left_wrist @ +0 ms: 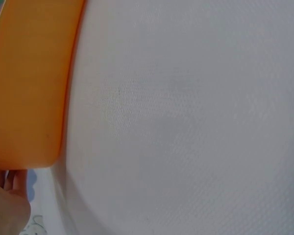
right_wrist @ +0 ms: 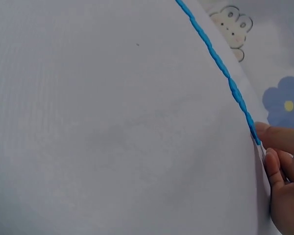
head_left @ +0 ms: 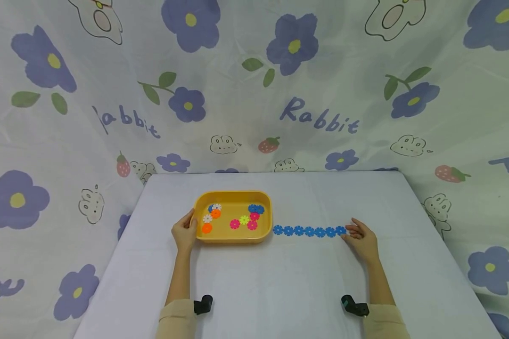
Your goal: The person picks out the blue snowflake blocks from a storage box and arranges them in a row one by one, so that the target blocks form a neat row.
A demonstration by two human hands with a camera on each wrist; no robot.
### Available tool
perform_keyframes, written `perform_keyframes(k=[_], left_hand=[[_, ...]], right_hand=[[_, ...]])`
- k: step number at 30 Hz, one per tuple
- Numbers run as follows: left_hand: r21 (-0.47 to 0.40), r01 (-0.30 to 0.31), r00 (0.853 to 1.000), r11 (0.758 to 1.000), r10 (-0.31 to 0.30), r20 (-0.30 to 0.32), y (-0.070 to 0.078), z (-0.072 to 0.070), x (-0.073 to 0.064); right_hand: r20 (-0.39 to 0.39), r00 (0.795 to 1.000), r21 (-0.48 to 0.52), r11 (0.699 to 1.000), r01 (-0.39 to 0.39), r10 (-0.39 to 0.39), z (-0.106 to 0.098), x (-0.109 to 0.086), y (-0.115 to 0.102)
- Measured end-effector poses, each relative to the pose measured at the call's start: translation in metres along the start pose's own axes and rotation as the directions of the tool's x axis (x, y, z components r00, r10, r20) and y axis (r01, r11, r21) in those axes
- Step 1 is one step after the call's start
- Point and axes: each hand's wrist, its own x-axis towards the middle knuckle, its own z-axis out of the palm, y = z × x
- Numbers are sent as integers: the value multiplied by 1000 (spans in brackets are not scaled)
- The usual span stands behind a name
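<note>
A yellow tray [head_left: 233, 239] holds loose flower-shaped plastic discs, among them pink discs [head_left: 234, 224], orange discs [head_left: 207, 228], white ones, blue ones and one yellow-green. My left hand [head_left: 184, 230] grips the tray's left end, thumb on the near side; the left wrist view shows its fingers against the orange-looking wall [left_wrist: 29, 88]. To the right of the tray runs a straight row of several blue flower discs [head_left: 309, 231], joined edge to edge. At its right end my right hand [head_left: 363, 241] pinches the last disc, thumb at the near edge and fingers at the right.
A white cloth covers the table [head_left: 271, 287]. Behind it and along both sides hangs a curtain [head_left: 233, 94] printed with purple flowers, rabbits and strawberries. Black wrist cameras [head_left: 355, 306] sit by the beige sleeves.
</note>
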Motion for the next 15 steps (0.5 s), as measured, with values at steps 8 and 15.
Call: perform_keyframes(k=[8, 15], left_hand=[[-11, -11, 1000, 1000, 11, 6, 13, -2, -4], [6, -11, 1000, 1000, 11, -5, 6, 0, -2]], right_hand=[[-94, 995, 48, 999, -11, 16, 8, 0, -3], [-100, 993, 76, 996, -52, 60, 7, -5, -7]])
